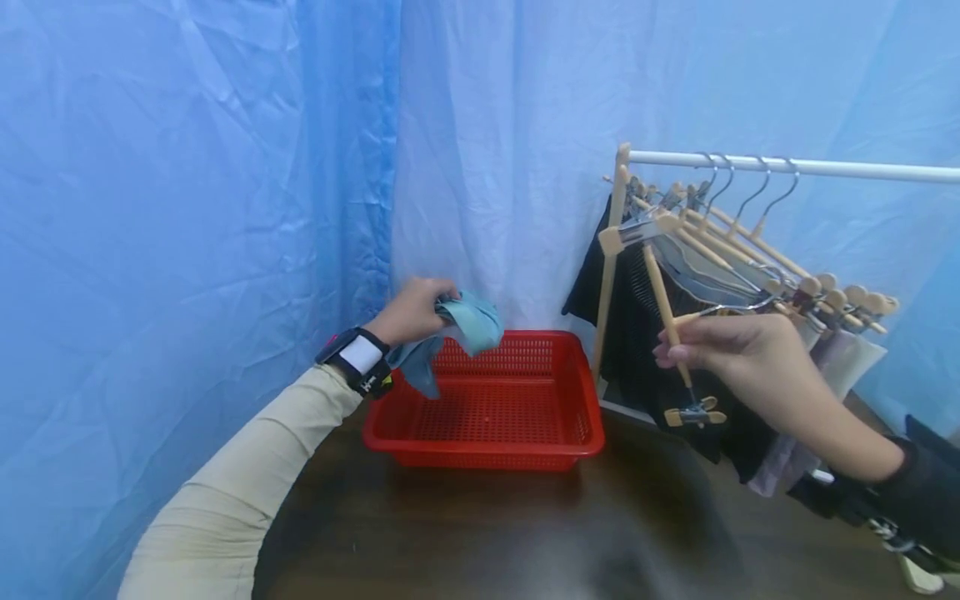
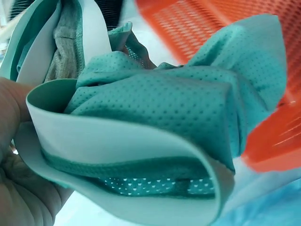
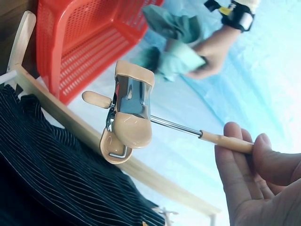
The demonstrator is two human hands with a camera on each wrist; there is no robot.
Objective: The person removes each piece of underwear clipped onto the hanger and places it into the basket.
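My left hand [image 1: 418,310] grips a bunched pair of teal underwear [image 1: 477,323] above the back left of the red basket [image 1: 480,450]. In the left wrist view its pale elastic waistband [image 2: 117,134] loops open and dotted mesh cloth folds over it; some grey cloth [image 2: 65,40] shows behind. My right hand [image 1: 742,354] pinches the wooden bar of a clip hanger [image 1: 662,304] between thumb and fingers, in front of the clothes rack. One hanger clip [image 3: 134,106] faces the right wrist camera, with no cloth in it that I can see.
A rack with a white rail [image 1: 847,167] stands at the right, bearing several clip hangers with dark, grey and pale clothes. The basket sits on a dark brown table [image 1: 480,533]. Blue and white curtains [image 1: 487,150] hang behind and at the left.
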